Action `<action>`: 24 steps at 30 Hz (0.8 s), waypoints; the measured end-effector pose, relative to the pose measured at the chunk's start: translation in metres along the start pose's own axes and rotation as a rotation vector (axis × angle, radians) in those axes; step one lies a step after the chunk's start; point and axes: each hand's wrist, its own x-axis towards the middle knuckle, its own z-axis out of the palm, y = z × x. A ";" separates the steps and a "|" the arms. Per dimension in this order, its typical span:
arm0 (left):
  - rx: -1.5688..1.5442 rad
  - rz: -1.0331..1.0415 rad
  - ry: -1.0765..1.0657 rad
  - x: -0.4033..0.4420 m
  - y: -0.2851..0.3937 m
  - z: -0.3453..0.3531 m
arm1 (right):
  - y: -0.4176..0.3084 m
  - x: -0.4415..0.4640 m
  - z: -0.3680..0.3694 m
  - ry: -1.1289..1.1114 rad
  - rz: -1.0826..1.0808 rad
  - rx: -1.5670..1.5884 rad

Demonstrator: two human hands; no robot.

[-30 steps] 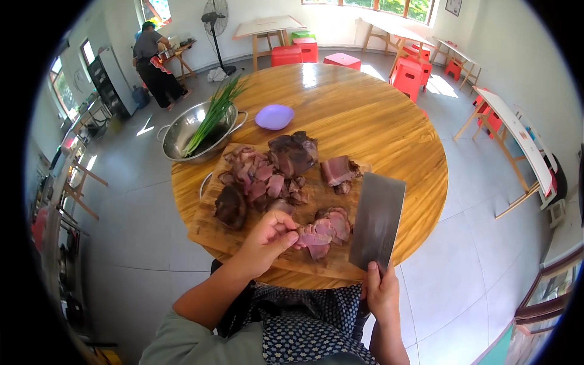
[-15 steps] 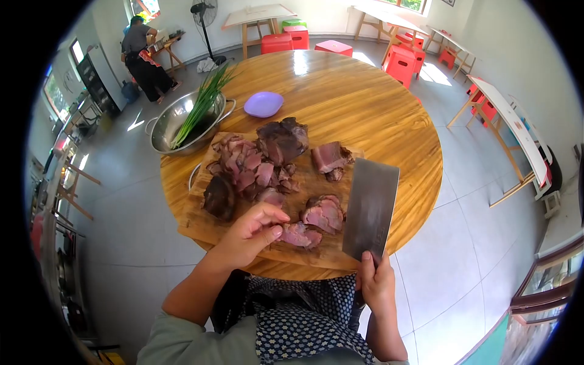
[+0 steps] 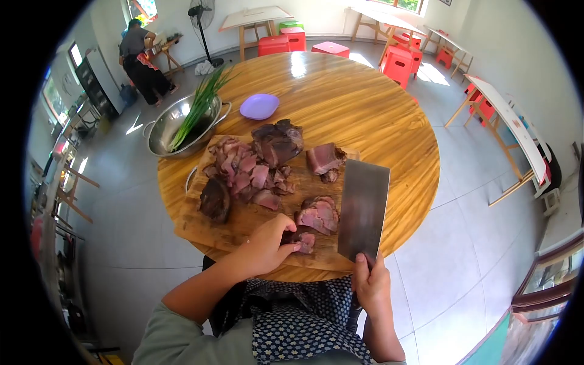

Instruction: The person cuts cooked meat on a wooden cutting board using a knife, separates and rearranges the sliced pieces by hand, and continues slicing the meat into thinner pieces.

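My right hand (image 3: 371,280) grips the handle of a broad cleaver (image 3: 364,210), its blade upright at the right of the wooden cutting board (image 3: 243,234). With bent fingers and thumb, my left hand (image 3: 267,243) holds a small piece of meat (image 3: 306,243) against the board and partly hides it. Just beyond it lies a sliced chunk of meat (image 3: 319,216). Farther back are a pile of cut meat slices (image 3: 236,167), a large dark chunk (image 3: 278,143), a pink block of meat (image 3: 325,159) and a dark rounded piece (image 3: 214,199) at the left.
A steel colander-like bowl (image 3: 163,143) holding green onions (image 3: 201,109) stands at the table's left, beside a purple plate (image 3: 260,106). The round wooden table (image 3: 389,131) carries everything. Red stools (image 3: 398,66) and white tables stand behind; another person (image 3: 141,61) is at the back left.
My left hand has moved down and slightly right onto the small meat piece, fingers now curled over it. The cleaver stays upright, shifted slightly left. The other person has bent forward less.
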 end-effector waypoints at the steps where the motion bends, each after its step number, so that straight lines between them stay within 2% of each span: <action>1: -0.045 -0.023 0.012 -0.002 0.002 0.000 | 0.001 0.001 0.000 0.003 -0.023 0.005; 5: -0.099 0.059 0.083 -0.012 0.004 -0.012 | -0.020 0.000 -0.007 -0.073 0.132 0.037; 7: -0.131 0.163 0.127 -0.011 0.010 -0.028 | 0.001 0.001 -0.001 -0.012 -0.005 0.039; 8: -0.119 0.160 0.134 -0.009 0.011 -0.037 | 0.015 0.004 0.004 0.030 -0.099 0.015; 9: -0.106 0.154 0.195 -0.007 0.010 -0.046 | 0.006 0.003 0.003 0.024 -0.103 0.023; 11: -0.075 0.093 0.307 0.001 0.015 -0.068 | -0.019 0.001 -0.003 -0.048 0.092 0.072; 12: -0.042 0.004 0.390 0.010 0.015 -0.078 | -0.021 0.002 -0.003 -0.048 0.095 0.064; 13: 0.075 -0.039 0.429 0.020 0.014 -0.091 | -0.022 0.002 -0.005 -0.075 0.105 0.033; 14: 0.056 -0.027 0.420 0.022 0.010 -0.093 | -0.020 0.001 -0.007 -0.092 0.117 0.002; 15: 0.278 0.060 0.555 0.028 0.005 -0.093 | -0.002 0.002 -0.002 -0.027 -0.025 0.009; 16: 0.500 0.151 0.689 0.035 0.003 -0.090 | 0.004 0.002 0.001 0.006 -0.079 0.014; 18: 0.289 0.149 0.441 0.031 0.008 -0.069 | -0.005 -0.002 0.003 -0.013 -0.010 0.125; 20: 0.270 0.213 0.128 0.031 0.014 -0.041 | -0.003 -0.004 0.003 -0.003 0.011 0.132; 24: 0.201 0.186 -0.019 0.054 0.002 -0.001 | -0.001 -0.004 0.004 -0.025 0.056 0.140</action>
